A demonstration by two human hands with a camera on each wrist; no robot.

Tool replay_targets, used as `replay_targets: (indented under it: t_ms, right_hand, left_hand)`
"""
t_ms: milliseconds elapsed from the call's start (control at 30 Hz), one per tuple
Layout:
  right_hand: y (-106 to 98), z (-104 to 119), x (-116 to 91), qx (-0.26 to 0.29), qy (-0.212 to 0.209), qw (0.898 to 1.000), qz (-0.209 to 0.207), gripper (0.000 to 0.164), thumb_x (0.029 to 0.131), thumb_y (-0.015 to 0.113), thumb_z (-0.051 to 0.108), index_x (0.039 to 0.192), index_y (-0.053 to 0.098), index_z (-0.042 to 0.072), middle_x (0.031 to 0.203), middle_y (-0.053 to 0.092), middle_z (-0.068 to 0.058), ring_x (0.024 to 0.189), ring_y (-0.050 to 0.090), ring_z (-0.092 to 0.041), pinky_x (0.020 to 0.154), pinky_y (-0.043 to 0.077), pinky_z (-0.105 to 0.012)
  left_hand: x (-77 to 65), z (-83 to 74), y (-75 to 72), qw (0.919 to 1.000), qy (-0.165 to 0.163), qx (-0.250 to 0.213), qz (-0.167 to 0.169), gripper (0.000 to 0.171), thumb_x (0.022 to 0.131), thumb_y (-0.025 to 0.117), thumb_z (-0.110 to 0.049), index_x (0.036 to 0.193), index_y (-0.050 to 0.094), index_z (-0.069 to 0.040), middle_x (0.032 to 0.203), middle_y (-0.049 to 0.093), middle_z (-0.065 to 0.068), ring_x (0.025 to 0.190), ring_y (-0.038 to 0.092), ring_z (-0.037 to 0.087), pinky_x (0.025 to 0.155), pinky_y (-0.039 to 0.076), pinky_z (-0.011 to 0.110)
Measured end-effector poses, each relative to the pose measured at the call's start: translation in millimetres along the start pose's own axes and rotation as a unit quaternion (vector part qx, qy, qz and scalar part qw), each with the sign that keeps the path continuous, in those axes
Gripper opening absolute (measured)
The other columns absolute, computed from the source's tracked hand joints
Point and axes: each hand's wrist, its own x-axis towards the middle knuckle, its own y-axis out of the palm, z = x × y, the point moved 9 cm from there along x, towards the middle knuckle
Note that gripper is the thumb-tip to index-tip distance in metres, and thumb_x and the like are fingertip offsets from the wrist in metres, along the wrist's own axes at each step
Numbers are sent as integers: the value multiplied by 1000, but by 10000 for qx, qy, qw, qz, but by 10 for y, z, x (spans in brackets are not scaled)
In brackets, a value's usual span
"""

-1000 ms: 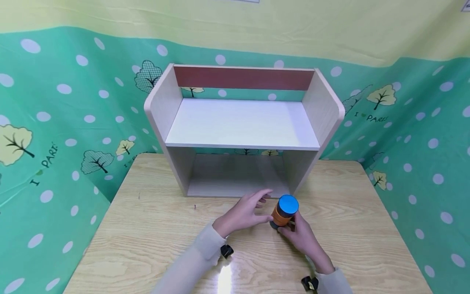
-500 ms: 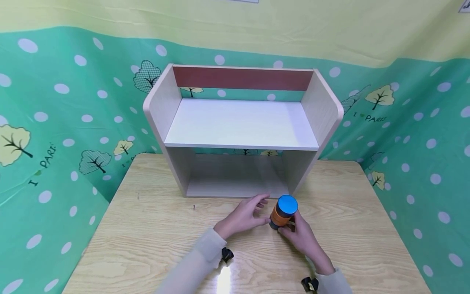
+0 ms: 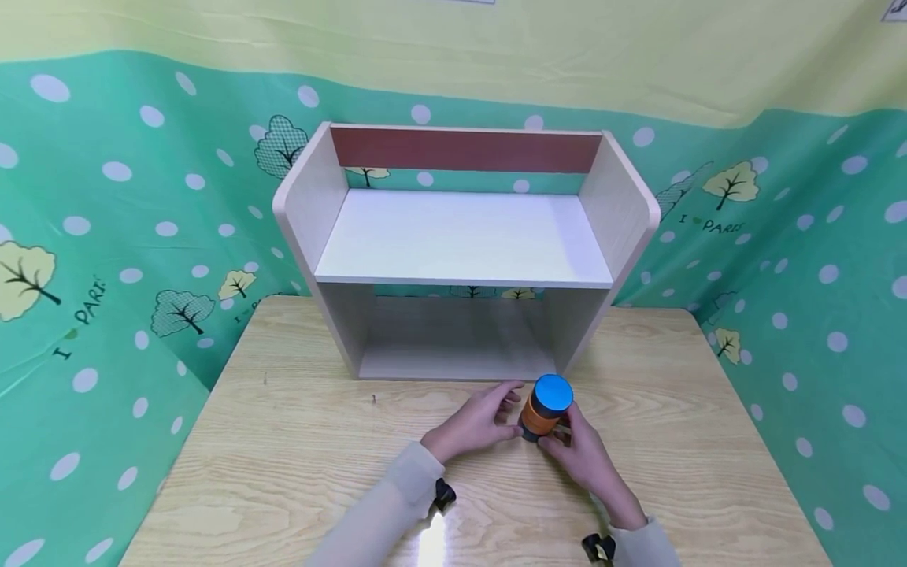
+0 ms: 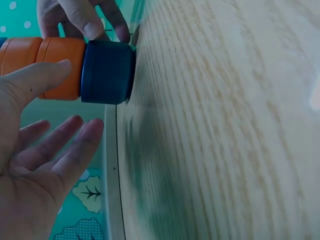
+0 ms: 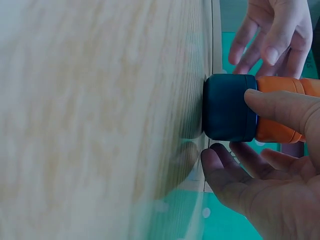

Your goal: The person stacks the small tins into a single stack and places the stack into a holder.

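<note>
A cylinder [image 3: 540, 420] with a bright blue top, orange middle and dark blue base stands upright on the wooden table, between both hands. My right hand [image 3: 584, 455] holds it from the right, thumb [image 5: 272, 106] across the near side and fingers curved at its far side. On the left, my left hand [image 3: 476, 424] has its thumb [image 4: 42, 77] laid over the orange part. The other fingers [image 4: 75, 150] of that hand are loosely extended, apart from the cylinder. In the left wrist view the dark base [image 4: 107, 72] is right at the tabletop.
A two-tier white shelf [image 3: 464, 236] with a reddish-brown back strip stands just behind the hands. The table [image 3: 283, 465] stretches to both sides. Green polka-dot cloth [image 3: 127, 205] hangs around the back and sides.
My left hand's fingers have come down and toward the cylinder, away from the shelf edge. My right hand and the cylinder stay nearly in place.
</note>
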Motion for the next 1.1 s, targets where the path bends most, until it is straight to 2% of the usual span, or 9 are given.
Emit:
replay_targets:
  t_ms: [200,400,867,1100]
  right_hand:
    - [-2,4,7,16,26,10000,12,69,85,74,-8,143,40,7,136,55,-23,119,57,-42,93,52,-56]
    - [-5,-2,23,3,27,10000,6,71,84,74,-9,144,39,7,137,54,-24,119,57,-42,93,52,-55]
    - [2,-1,19,-9,124,9999,52,72,84,74,-9,145,38,7,139,52,-24,121,55,-42,94,52,-55]
    - [5,4,14,12,41,10000,-8,71,84,74,-10,144,39,7,137,54,-24,119,57,-41,92,54,-53]
  left_hand:
    - [33,22,53,9999,2,145,34,72,88,79,-14,149,41,-9,125,62,10,108,63,16,89,54,23]
    - [48,33,109,9997,-42,198,130,71,89,78,-14,149,40,-8,128,62,9,110,63,16,87,53,23]
    - [56,2,164,9999,-73,-12,146,69,89,76,-8,149,41,-9,127,62,9,110,64,16,83,54,19]
    - [57,19,177,9998,-161,-91,96,69,89,77,-8,149,42,-11,127,63,7,109,62,9,85,54,21]
